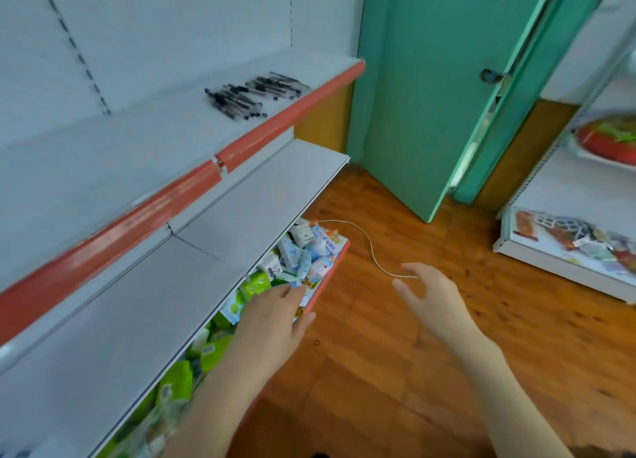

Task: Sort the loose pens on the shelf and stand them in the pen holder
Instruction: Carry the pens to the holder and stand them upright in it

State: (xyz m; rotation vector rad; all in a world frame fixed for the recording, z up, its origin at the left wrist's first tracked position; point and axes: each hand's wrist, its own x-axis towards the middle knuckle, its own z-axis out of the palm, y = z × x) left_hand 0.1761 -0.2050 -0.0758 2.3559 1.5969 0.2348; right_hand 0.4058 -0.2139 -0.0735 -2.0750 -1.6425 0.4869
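- Pens (254,94), black and loose, lie flat in two overlapping heaps near the right end of the top shelf (137,154), just behind its red edge strip (282,120).
- Both hands are well apart from the pens, lower down in the view.
- The left hand (275,314) reaches out palm down with its fingers straight and close together, holding nothing. It is over the red front rim of the bottom shelf (332,268); whether it touches the rim or the goods cannot be told.
- The right hand (432,295) hangs over the wooden floor (395,354), fingers loosely spread, thumb apart, holding nothing.
- A bare grey middle shelf (223,237) juts out under the top one.
- Green and blue-white packets (303,251) crowd the bottom shelf.
- A thin white cable (370,244) curls across the floor beside the right hand.
- A green door (430,96) stands ajar behind, and another shelf unit (550,264) with blurred goods is on the right.
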